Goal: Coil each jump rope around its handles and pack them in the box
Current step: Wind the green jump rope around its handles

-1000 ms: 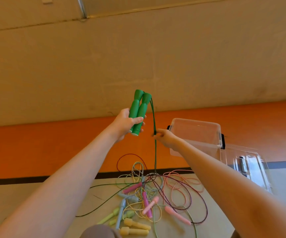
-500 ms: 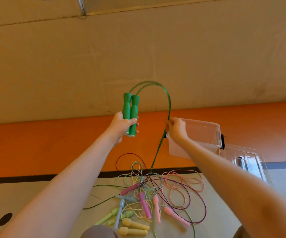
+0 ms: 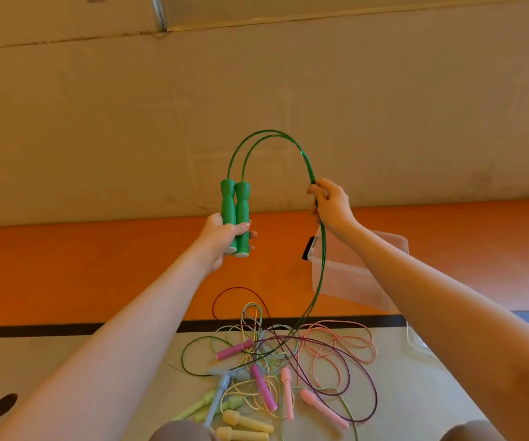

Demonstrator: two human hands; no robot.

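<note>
Nearest the camera, on the bench (image 3: 416, 405), lies a tangle of jump ropes (image 3: 276, 370): yellow handles (image 3: 247, 423) at the near edge, a grey handle (image 3: 217, 397), pale green handles (image 3: 199, 409), magenta handles (image 3: 263, 388) and pink handles (image 3: 323, 412), with pink, purple and pale cords looped over one another. The green cord (image 3: 319, 275) rises out of this pile. Compared with a second ago, the loop has grown: then the cord dropped straight down from the handle tops, now it arches high above them in a double strand and comes down to the right hand (image 3: 331, 203), which has lifted up and out to the right and pinches the cord between thumb and fingers. The left hand (image 3: 222, 237) is wrapped around the lower ends of the two green handles (image 3: 236, 218), held upright side by side; earlier they leaned to the right. Beyond the right forearm, the clear box (image 3: 352, 275) stands at the far edge of the bench, partly hidden by that arm; the cord hangs in front of its left end. Behind everything runs an orange band (image 3: 97, 268) below a beige wall (image 3: 257, 90)
</note>
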